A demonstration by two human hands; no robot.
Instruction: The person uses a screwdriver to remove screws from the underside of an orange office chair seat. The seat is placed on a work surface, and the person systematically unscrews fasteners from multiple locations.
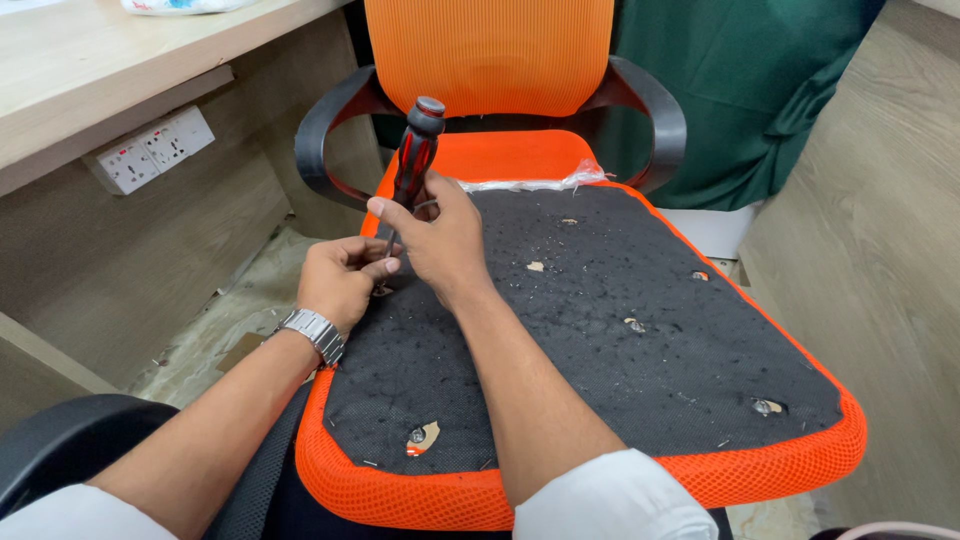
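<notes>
Head camera looks down over two bare forearms in white sleeves, reaching out across an upturned chair seat (600,340), a broad pad with a black fabric underside, orange mesh wrapped round its edge and small torn holes in the fabric.

Nearest, the left hand (340,280), with a silver metal wristwatch (315,333) on its wrist, sits at the seat's left edge. Its fingers are curled together and pinched low, right where the tool's tip meets the fabric; what they pinch is hidden.

Just beyond and touching it, the right hand (440,240) is clamped on the red-and-black-handled screwdriver (415,150), fingers wrapped round the lower handle. The tool's long axis stands nearly upright, leaning slightly away to the right at the top. Its thin metal shaft runs down between the two hands to the seat's left edge, the tip hidden behind the left fingers. So the right hand is above on the handle, the left below at the tip.

Farther off stands an orange mesh office chair with black plastic armrests (490,60), a dark green cloth (740,90) beside it. On the left, a white wall socket strip (150,150) sits under a pale wooden desk (90,60).
</notes>
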